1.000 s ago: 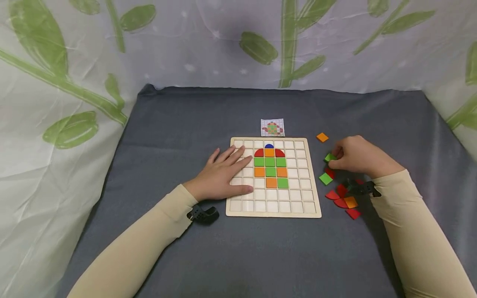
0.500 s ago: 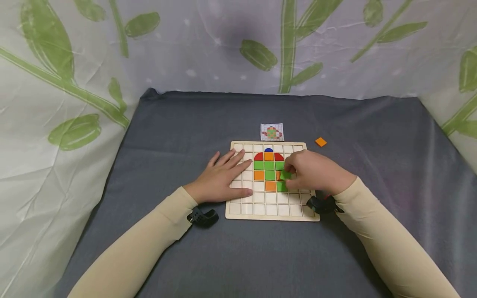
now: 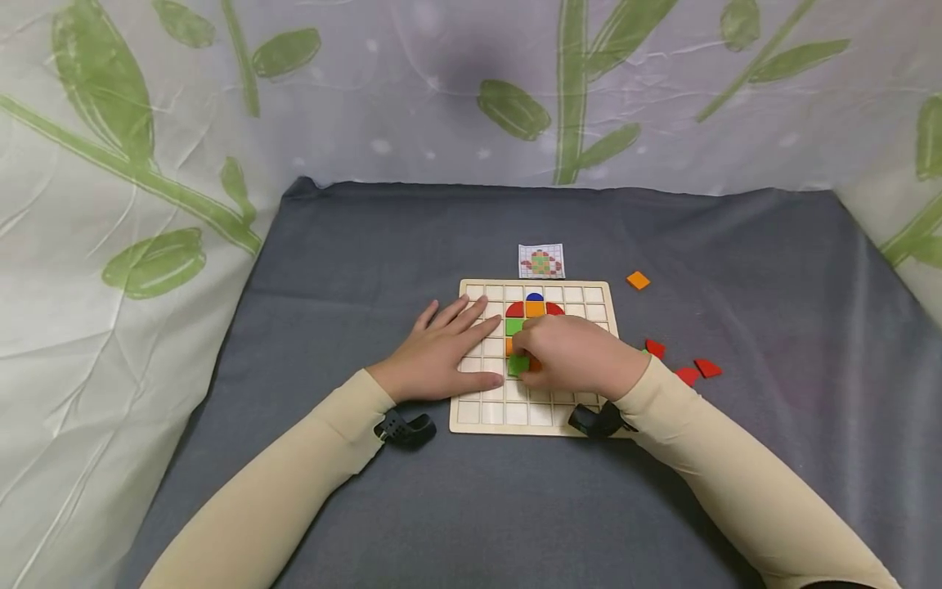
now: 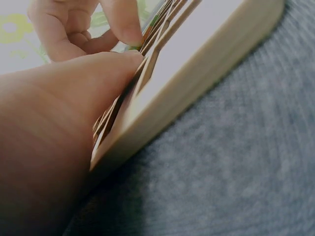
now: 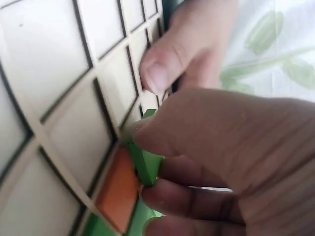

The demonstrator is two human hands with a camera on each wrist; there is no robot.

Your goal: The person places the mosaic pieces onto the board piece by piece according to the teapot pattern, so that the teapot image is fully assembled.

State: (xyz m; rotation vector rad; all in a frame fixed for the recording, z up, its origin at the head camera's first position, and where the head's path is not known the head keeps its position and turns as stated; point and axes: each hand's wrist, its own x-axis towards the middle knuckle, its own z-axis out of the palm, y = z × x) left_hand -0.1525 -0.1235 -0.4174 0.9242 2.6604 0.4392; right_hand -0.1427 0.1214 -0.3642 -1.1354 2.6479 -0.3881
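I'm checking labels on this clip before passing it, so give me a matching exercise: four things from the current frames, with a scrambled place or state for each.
Things:
1. Left hand
2. Picture card
3. Right hand
4. Blue piece

Places or states:
A. Pinching a green tile
B. In the grid row farthest from the person
C. Lying on the gray cloth, beyond the far edge of the board
D. Fingers spread, resting on the board's left side

Right pairs: 1-D, 2-C, 3-A, 4-B
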